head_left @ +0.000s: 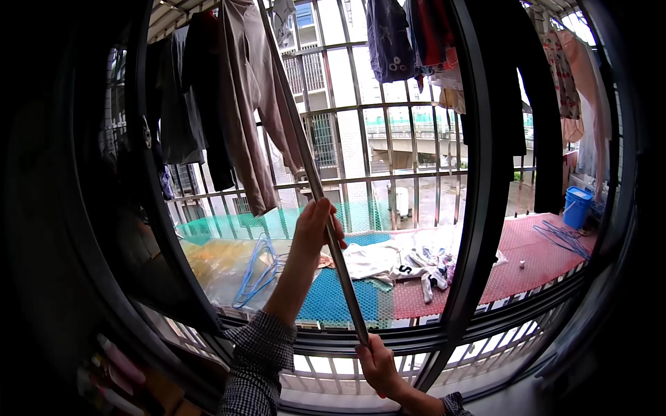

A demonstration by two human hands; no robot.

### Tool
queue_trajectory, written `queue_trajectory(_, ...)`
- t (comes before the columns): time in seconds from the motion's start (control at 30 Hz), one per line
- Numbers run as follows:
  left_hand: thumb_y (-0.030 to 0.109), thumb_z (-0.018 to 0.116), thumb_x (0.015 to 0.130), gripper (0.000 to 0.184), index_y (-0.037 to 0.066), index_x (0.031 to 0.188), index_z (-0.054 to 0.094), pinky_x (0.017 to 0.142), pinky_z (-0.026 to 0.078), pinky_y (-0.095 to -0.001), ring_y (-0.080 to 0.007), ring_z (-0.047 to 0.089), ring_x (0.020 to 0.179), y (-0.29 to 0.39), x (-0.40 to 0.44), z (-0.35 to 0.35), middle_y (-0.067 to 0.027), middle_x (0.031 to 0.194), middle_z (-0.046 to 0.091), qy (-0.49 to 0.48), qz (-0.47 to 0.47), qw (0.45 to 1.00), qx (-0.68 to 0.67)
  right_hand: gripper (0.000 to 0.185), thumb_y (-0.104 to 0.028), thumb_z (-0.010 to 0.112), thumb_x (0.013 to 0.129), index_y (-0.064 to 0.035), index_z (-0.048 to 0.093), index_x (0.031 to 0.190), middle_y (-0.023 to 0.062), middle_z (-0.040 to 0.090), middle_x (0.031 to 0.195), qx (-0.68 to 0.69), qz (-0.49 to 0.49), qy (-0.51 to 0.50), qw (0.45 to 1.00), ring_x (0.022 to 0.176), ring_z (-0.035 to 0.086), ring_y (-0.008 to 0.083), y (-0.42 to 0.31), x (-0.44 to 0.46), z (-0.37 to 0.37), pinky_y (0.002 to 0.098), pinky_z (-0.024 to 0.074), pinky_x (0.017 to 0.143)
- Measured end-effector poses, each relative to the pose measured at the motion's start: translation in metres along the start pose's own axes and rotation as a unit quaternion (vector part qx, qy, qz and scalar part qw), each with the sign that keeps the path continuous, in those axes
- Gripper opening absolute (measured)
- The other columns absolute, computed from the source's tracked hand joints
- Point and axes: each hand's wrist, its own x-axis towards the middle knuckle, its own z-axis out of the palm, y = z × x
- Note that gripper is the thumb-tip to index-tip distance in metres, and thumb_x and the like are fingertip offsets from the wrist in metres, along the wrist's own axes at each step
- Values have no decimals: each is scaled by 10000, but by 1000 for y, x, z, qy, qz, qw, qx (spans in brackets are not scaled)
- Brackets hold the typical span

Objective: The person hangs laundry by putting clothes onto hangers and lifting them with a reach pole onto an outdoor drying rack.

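Both my hands grip a long metal pole [352,298], which slants up and to the left through the open window. My left hand [319,225] is wrapped round its middle. Lower down, near the window sill, my right hand [378,364] closes on the bottom end. The pole's top runs out of view beside a pair of beige trousers [239,83] hanging at the upper left. Whether it touches them I cannot tell. Dark trousers [201,90] and a grey garment [182,97] hang just left of these.
Black window frames [475,173] stand at both sides. Beyond are metal bars [364,132] and more hanging clothes [388,41]. On the ledge's mesh matting [527,243] lie white garments [416,260], blue hangers [257,274] and a blue bucket [576,206].
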Motion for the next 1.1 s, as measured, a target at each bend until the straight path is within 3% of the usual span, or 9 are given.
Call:
queue_trajectory(0.13, 401, 422, 944, 338, 67, 927, 475, 407, 483, -260, -176, 585, 456, -2, -21, 34, -88, 593, 578, -88, -22, 996, -20, 131, -103, 508, 900, -35, 474, 1007, 29, 456, 560, -40, -33, 61, 997, 477, 455, 106, 21, -28, -6, 288, 366, 432)
queue_trajectory(0.3, 425, 443, 930, 353, 74, 910, 476, 422, 490, -254, -161, 598, 472, -18, -5, 48, -67, 595, 581, -87, -74, 993, 17, 128, -124, 474, 925, -25, 475, 1007, -14, 442, 560, 37, 5, 60, 997, 462, 432, 53, 35, -31, -8, 233, 341, 403)
queue_trajectory(0.4, 457, 476, 909, 385, 73, 901, 454, 386, 475, -255, -168, 588, 438, -28, 16, 36, -64, 569, 570, -66, -72, 995, -2, 145, -94, 517, 891, -19, 497, 1014, 77, 496, 575, 72, 75, 29, 994, 477, 489, 182, 21, -12, -12, 316, 393, 459)
queue_trajectory(0.57, 456, 476, 907, 384, 73, 883, 464, 394, 499, -276, -168, 590, 447, -22, 31, 9, -62, 573, 566, -13, -44, 999, -9, 173, -177, 498, 918, -46, 485, 1030, 123, 516, 574, -12, 8, 19, 1000, 490, 544, 268, 9, 16, -4, 385, 411, 474)
queue_trajectory(0.87, 452, 459, 915, 388, 67, 892, 501, 459, 536, -318, -180, 610, 524, -21, 15, 4, -78, 643, 578, -36, -72, 997, 10, 153, -179, 531, 905, -46, 522, 979, 98, 551, 580, -4, 27, 19, 999, 504, 569, 234, 11, 3, -5, 369, 428, 478)
queue_trajectory(0.97, 392, 474, 924, 366, 35, 983, 528, 534, 553, -358, -210, 632, 576, -32, -9, 18, -114, 707, 618, -102, -94, 986, -90, 142, -183, 555, 889, -49, 514, 909, 108, 533, 577, -23, 55, 14, 998, 509, 566, 222, 38, -31, -19, 351, 422, 461)
queue_trajectory(1.03, 393, 463, 928, 422, 5, 1084, 518, 568, 549, -339, -205, 633, 628, -41, -20, 32, -102, 740, 619, -64, -58, 991, -102, 157, -190, 583, 869, -54, 505, 874, 105, 504, 575, -30, 35, 22, 999, 509, 529, 219, 75, -66, -26, 337, 417, 481)
queue_trajectory(1.07, 371, 447, 940, 428, 6, 1161, 480, 556, 545, -334, -190, 627, 615, -37, -21, 43, -92, 749, 610, -87, -27, 983, -162, 163, -183, 595, 859, -51, 500, 853, 98, 494, 586, -49, 52, 1, 997, 521, 505, 192, 96, -86, -32, 320, 414, 502)
queue_trajectory(1.1, 344, 435, 950, 433, 10, 1226, 429, 538, 529, -310, -175, 601, 581, -28, -24, 55, -80, 748, 596, -133, 15, 977, -169, 175, -202, 599, 847, -59, 499, 847, 114, 508, 603, -38, 87, -15, 995, 549, 533, 247, 120, -114, -35, 339, 428, 534)
